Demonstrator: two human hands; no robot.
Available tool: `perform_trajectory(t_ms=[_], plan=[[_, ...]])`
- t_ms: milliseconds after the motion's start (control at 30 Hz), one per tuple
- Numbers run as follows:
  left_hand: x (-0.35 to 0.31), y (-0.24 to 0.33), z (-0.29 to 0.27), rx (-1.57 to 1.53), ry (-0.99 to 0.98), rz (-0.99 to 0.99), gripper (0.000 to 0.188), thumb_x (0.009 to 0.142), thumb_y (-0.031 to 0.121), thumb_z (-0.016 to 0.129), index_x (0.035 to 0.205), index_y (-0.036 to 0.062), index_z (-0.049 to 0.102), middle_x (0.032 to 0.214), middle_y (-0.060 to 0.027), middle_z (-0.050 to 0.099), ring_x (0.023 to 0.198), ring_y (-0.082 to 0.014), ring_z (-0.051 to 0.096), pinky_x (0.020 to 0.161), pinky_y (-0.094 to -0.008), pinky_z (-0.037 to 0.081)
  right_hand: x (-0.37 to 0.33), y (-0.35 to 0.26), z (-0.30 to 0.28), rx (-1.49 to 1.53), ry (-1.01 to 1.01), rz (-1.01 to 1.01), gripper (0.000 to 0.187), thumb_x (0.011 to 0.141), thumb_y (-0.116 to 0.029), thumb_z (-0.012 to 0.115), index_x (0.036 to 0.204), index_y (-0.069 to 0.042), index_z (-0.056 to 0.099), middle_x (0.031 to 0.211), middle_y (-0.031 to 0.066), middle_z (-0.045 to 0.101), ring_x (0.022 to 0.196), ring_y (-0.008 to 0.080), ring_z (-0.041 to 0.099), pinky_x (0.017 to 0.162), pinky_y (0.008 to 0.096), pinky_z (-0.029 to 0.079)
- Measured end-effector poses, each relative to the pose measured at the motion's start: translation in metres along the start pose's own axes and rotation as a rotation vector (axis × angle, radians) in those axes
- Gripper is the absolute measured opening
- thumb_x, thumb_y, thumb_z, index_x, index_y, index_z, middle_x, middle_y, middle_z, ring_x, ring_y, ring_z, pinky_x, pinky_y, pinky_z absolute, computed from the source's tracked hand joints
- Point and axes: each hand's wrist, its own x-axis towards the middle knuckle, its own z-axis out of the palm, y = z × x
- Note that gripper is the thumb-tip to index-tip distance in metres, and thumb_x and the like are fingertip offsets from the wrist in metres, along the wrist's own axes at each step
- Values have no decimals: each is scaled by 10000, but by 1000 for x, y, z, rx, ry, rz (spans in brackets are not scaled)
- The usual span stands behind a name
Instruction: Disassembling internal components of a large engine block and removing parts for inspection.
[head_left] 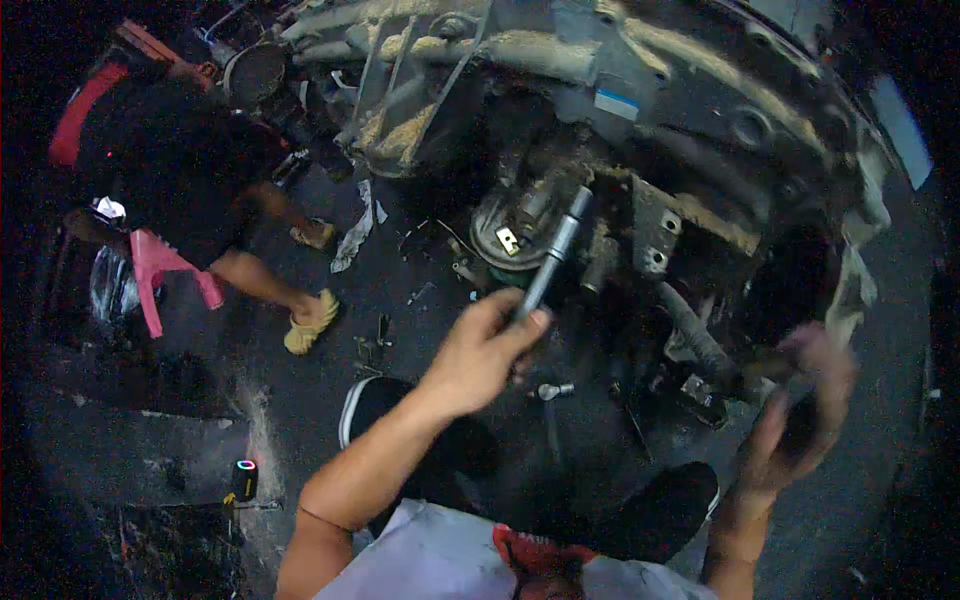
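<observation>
My left hand is closed around the lower end of a silver socket extension bar. The bar slants up and to the right, its socket end close to the dirty underside parts of a vehicle. My right hand is raised at the right, smeared by motion. A dark gap shows between its thumb and fingers, and whether anything is in it I cannot make out. Beyond the bar sits a round metal part with a small bright plate on it. A rusty bracket with holes is just right of the bar's tip.
A large mud-caked vehicle frame spans the far side. Another person's leg and yellow clog are at the left, beside a pink stand. A ratchet wrench lies on the floor between my feet. A black speaker stands lower left.
</observation>
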Motion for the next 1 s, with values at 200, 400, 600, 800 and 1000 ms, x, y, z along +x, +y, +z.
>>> perform_trajectory(t_ms=[200,400,600,800,1000], plan=[[7,24,16,466,260,279,372,828,301,606,1011,-18,548,698,-28,532,605,-94,492,533,-250,400,28,17,-16,-903,-6,138,452,778,-147,628,1207,-91,496,1271,167,431,1169,299,428,987,414,301],[67,52,48,788,487,492,400,794,279,605,1020,-51,585,810,-224,621,798,-314,614,709,-369,461,24,20,-19,-634,26,270,302,743,-137,614,1044,-117,605,1319,120,372,1249,314,315,1022,520,231],[79,54,74,736,615,577,259,783,155,577,964,-28,611,845,-282,594,834,-414,582,753,-453,445,17,24,-20,-637,50,246,281,748,-140,589,1027,-120,611,1320,119,364,1267,301,293,1017,548,219],[81,51,64,1147,596,730,210,801,96,500,917,-59,583,752,-238,611,735,-391,612,666,-438,505,21,13,-20,-664,42,299,273,752,-129,583,1024,-105,604,1325,120,345,1275,305,277,1011,565,220],[89,45,71,1455,678,843,156,766,75,500,833,-35,588,698,-146,635,617,-251,650,534,-327,529,20,10,-19,-664,-8,355,263,754,-118,585,1016,-111,609,1334,125,330,1273,313,282,999,580,227]])
